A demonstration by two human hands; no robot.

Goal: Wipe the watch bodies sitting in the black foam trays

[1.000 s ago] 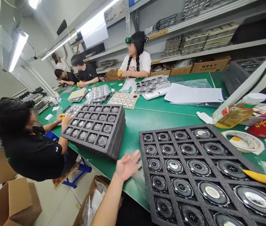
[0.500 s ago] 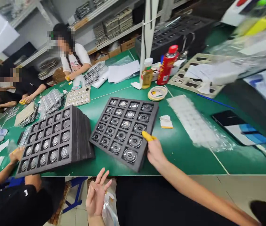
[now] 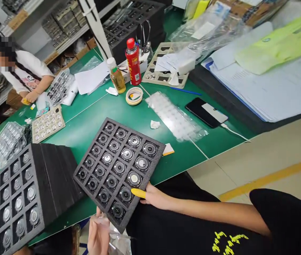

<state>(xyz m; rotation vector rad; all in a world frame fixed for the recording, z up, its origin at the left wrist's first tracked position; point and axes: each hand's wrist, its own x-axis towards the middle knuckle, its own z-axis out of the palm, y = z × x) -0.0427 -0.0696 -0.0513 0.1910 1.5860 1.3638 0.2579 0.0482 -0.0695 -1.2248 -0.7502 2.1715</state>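
Black foam tray point(image 3: 118, 170): square, with a grid of round pockets, each holding a small round speaker with a silver or black centre; it lies tilted over the near edge of the table, one corner past the edge.
Right hand point(image 3: 155, 198): grips the tray's near right edge, thumb in a yellow finger cot point(image 3: 138, 193) pressed on the foam top, fingers closed beneath.
Left hand point(image 3: 98, 235): below the tray's near corner, touching clear plastic bag film point(image 3: 115, 241); whether its fingers are closed I cannot tell.
Stack of black foam trays point(image 3: 30, 187): to the left, top tray also full of speakers.
Beige trays: one with small parts point(image 3: 48, 124) by a seated person, another point(image 3: 163, 76) under papers.
Table point(image 3: 86, 120): green mat with white lines; carries a red can point(image 3: 133, 62), a bottle of yellow liquid point(image 3: 117, 76), a tape roll point(image 3: 134, 95), a clear blister sheet point(image 3: 175, 117) and a black phone point(image 3: 206, 112) on a white cable.
Room: shelves with stacked trays and cardboard boxes behind; pale floor with a yellow stripe.
Writing: yellow print on the black sleeve, and the can's label, unreadable.
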